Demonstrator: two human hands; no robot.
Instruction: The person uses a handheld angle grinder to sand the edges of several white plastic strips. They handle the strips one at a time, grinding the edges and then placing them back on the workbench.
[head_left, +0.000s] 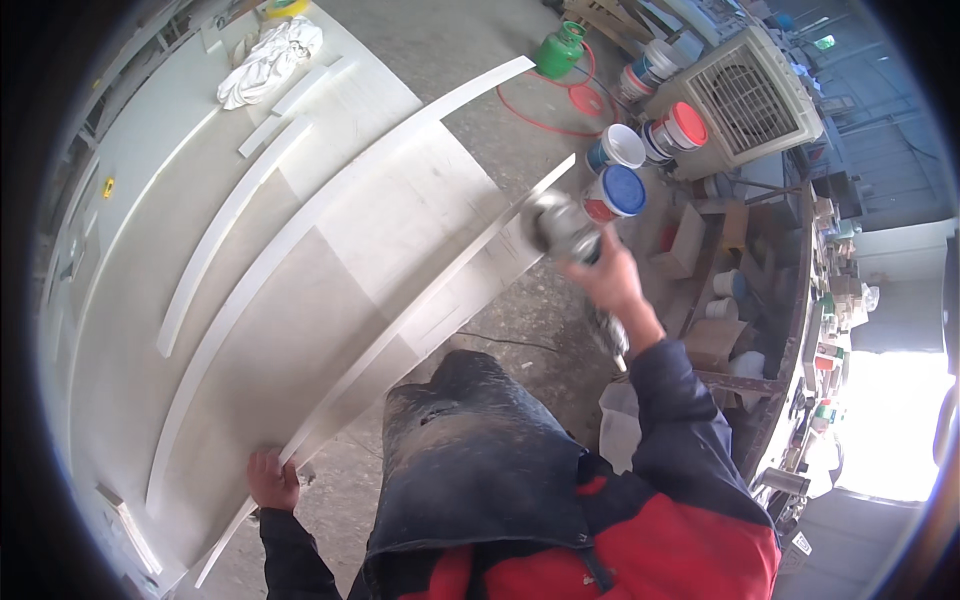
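Head-worn fisheye, facing down, hands (272, 482) (608, 278) near; dark rim barely readable.

One power tool (568, 228) and one green cylinder (559, 52) show.

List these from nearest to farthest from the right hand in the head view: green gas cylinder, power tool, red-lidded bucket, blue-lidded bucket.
1. Power tool: in the right hand.
2. Blue-lidded bucket: just beyond the hand, on the floor.
3. Red-lidded bucket: farther off, to the right.
4. Green gas cylinder: farthest, near the top edge.
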